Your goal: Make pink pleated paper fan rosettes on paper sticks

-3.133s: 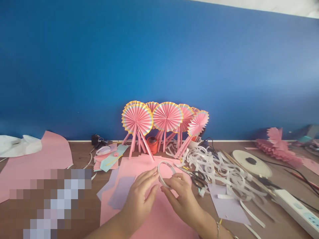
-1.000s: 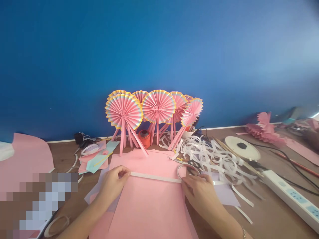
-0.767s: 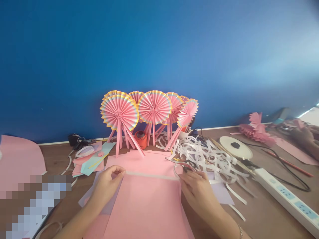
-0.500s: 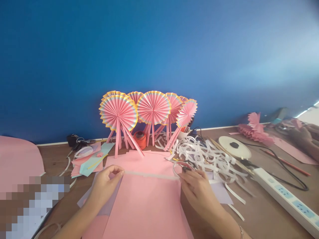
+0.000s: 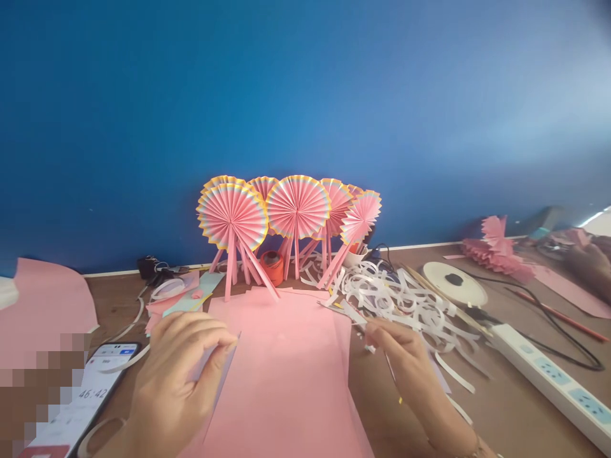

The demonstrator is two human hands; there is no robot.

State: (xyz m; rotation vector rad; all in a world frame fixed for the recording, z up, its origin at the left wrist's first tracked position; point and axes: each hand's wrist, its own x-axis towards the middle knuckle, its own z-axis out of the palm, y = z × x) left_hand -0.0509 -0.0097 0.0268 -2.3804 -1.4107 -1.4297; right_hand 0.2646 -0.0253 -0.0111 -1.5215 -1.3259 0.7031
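Pink paper sheets (image 5: pixel 281 375) lie stacked in front of me. Over their left edge is my left hand (image 5: pixel 179 375), thumb and fingertips pinched together; whatever they hold, if anything, is too small to make out. Right of the sheets, my right hand (image 5: pixel 405 369) is closed in a pinch on a narrow white strip (image 5: pixel 354 313), which slants up and left from the fingertips. Metal scissors-like blades (image 5: pixel 329 306) lie just beyond, partly covered. Several round pleated pink paper fans (image 5: pixel 298 207) with yellow edges stand behind the sheets.
Curled white paper strips (image 5: pixel 396 286) are heaped at right, before a white lid-like disc (image 5: pixel 456 284) and a power strip (image 5: pixel 548 369). A phone (image 5: pixel 98 388) lies at left. An orange tape roll (image 5: pixel 273 270) stands by the fans. Another person's hand (image 5: pixel 589 264) is at far right.
The whitish strip stretched between my hands across the pink sheets no longer shows there. My left hand has come nearer and rotated. My right hand has shifted slightly right.
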